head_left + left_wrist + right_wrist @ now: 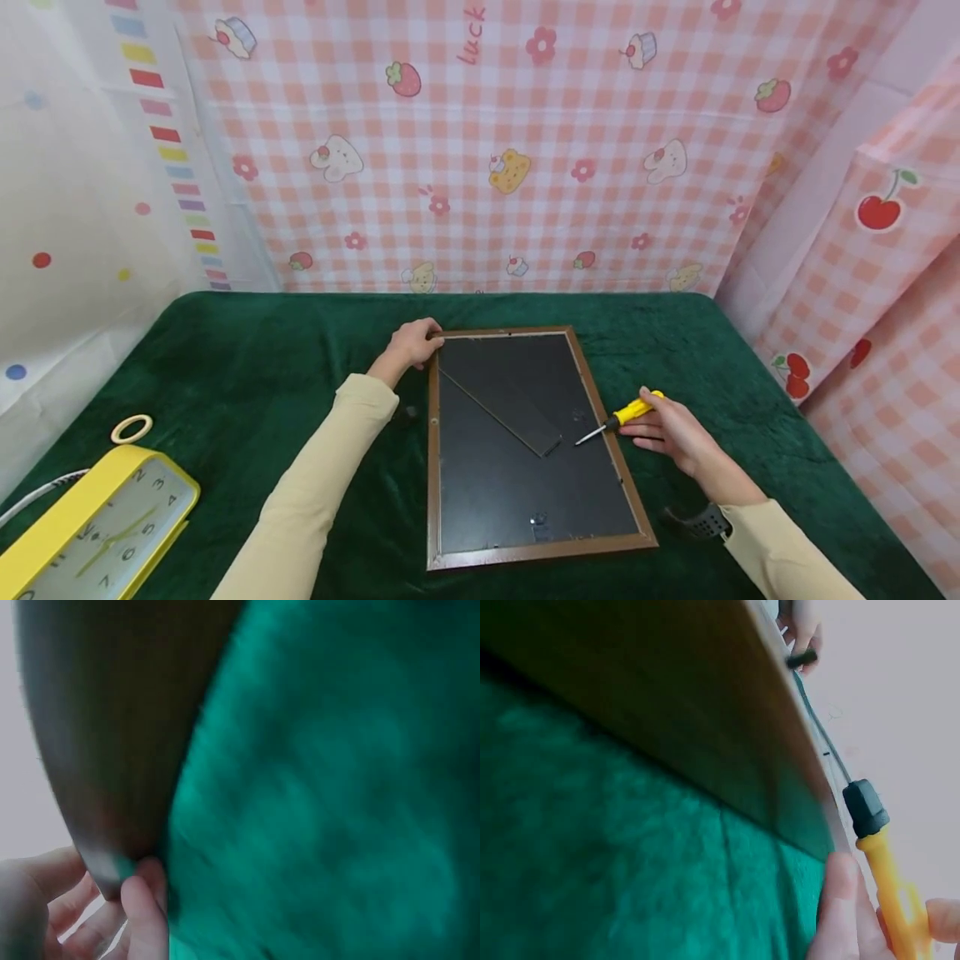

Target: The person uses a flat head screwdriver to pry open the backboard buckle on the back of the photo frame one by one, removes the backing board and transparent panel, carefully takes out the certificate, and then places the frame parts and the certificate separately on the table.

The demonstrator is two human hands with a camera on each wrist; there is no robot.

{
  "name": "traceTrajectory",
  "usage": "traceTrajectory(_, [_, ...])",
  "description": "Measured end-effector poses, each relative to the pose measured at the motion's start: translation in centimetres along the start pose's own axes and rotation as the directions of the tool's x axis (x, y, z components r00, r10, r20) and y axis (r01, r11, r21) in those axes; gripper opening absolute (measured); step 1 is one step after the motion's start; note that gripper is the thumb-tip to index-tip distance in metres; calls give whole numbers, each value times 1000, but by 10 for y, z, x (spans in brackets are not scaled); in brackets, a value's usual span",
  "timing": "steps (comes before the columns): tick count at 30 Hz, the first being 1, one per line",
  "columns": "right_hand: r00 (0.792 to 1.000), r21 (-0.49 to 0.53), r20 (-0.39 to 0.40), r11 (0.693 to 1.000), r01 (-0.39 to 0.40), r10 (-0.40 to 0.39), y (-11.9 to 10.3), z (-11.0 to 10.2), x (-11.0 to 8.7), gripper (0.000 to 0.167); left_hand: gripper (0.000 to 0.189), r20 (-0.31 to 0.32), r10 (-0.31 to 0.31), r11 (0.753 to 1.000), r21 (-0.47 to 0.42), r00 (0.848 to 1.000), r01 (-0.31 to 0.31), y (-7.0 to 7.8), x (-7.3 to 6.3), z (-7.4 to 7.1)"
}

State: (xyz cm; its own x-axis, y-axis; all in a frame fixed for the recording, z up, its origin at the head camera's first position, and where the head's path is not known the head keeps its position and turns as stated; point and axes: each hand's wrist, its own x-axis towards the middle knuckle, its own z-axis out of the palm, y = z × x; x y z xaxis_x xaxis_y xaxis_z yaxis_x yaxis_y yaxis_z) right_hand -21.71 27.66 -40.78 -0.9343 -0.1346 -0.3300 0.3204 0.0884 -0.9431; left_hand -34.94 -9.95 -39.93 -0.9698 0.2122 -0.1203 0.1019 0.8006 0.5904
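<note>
A picture frame [487,552] with a brown wooden border lies on the table, its black backing board [495,492] facing up. A black stand leg [501,392] lies folded against the backing. At the far left corner my left hand [414,343] holds the frame's edge, thumb on top; the left wrist view has its fingers around the corner. A screwdriver [632,411] with a yellow handle and black collar is held in my right hand [678,437], over the right border. Its metal shaft points left over the backing, the tip near the stand leg's lower end.
A yellow clock [90,533] stands at the near left, with a pale ring [131,429] and a white cable [37,492] beside it. Green cloth [300,350] covers the table. A pink checked curtain [465,225] hangs behind.
</note>
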Motion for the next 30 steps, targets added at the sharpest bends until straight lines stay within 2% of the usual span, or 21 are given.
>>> traceTrajectory(5, [999,-46,8,998,-32,32,2,-7,-12,43,32,-33,-30,1000,-8,999,29,-14,-6,-12])
traceTrajectory(9, [997,-60,63,997,-45,49,5,-8,-18,44,33,-75,-65,998,-11,995,64,-32,-13,-24])
traceTrajectory(13, [993,-78,109,996,-42,51,7,-3,-23,48,33,-125,-89,996,-11,988,88,-51,-19,-32])
traceTrajectory(18, [989,-80,127,995,-66,76,8,7,-26,55,34,-155,-86,996,-7,984,85,-67,-29,-39])
traceTrajectory(21, [989,-54,130,997,-57,64,8,14,-24,54,33,-146,-80,997,-20,986,78,-74,-36,-40])
traceTrajectory(24, [991,-20,120,998,-56,58,8,17,-20,56,33,-111,-76,996,-65,991,69,-79,-45,-41])
traceTrajectory(30, [996,38,76,999,-38,35,4,12,-15,58,29,-45,-67,982,-180,997,58,-84,-67,-45])
